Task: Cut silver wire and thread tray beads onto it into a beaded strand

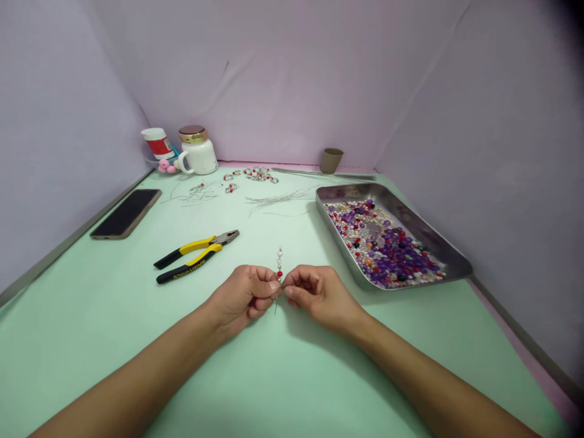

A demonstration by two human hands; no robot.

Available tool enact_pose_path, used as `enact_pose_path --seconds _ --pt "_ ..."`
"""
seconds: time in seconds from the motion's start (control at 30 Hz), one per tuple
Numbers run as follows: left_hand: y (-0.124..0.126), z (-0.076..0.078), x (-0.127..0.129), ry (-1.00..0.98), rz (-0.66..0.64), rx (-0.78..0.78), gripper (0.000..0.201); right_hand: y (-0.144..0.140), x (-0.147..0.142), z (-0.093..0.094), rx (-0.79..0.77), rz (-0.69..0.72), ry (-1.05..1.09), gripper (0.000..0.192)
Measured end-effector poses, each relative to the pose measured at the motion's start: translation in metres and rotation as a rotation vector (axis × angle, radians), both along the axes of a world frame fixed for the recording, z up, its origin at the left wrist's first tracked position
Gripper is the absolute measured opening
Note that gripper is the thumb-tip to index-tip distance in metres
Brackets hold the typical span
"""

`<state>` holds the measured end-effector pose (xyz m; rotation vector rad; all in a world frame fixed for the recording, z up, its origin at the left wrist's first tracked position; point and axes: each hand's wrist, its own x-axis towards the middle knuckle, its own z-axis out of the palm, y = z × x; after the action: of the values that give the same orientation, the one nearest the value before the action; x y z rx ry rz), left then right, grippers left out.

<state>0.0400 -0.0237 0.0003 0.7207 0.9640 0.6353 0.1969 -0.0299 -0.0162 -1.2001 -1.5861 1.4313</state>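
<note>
Between my hands a short string of beads (280, 274) stands up on thin wire, with clear and gold-coloured beads and one red bead. My left hand (250, 290) is closed, its thumb and forefinger pinching the lower part of the string. A bit of wire pokes out below those fingers. My right hand (317, 297) is also closed, thumb against forefinger at the right side of the string; what its fingertips hold is too small to make out. Left of my hands lie pliers (201, 254) with yellow and black handles, jaws pointing away to the right.
A metal tray (456, 258) of mixed beads stands on the right. Loose wires (278, 198) and finished-looking beaded pieces (259, 174) lie toward the back. A phone (126, 213), a lidded white mug (199, 155), a red-and-white container (159, 145) and a small brown cup (331, 160) stand around the edges.
</note>
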Motion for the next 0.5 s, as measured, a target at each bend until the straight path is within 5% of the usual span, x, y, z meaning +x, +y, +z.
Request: enact_pose_path --seconds 0.17,0.3,0.37,0.43,0.5 --pt "0.002 -0.001 -0.004 0.097 0.067 0.066 0.018 0.008 0.001 -0.004 -0.089 -0.103 0.044 0.007" --pt "0.006 -0.002 -0.008 0.090 0.114 0.058 0.016 0.007 0.003 0.011 -0.034 -0.287 0.176 0.013" --pt "0.007 -0.002 -0.008 0.086 0.119 0.052 0.016 -0.004 0.004 0.026 -0.034 -0.149 0.358 0.013" --pt "0.007 -0.002 -0.007 0.087 0.124 0.041 0.016 -0.021 0.005 0.041 -0.119 0.133 0.557 0.015" --pt "0.006 -0.002 -0.007 0.096 0.121 0.027 0.014 -0.039 0.007 0.049 -0.230 0.355 0.569 0.020"
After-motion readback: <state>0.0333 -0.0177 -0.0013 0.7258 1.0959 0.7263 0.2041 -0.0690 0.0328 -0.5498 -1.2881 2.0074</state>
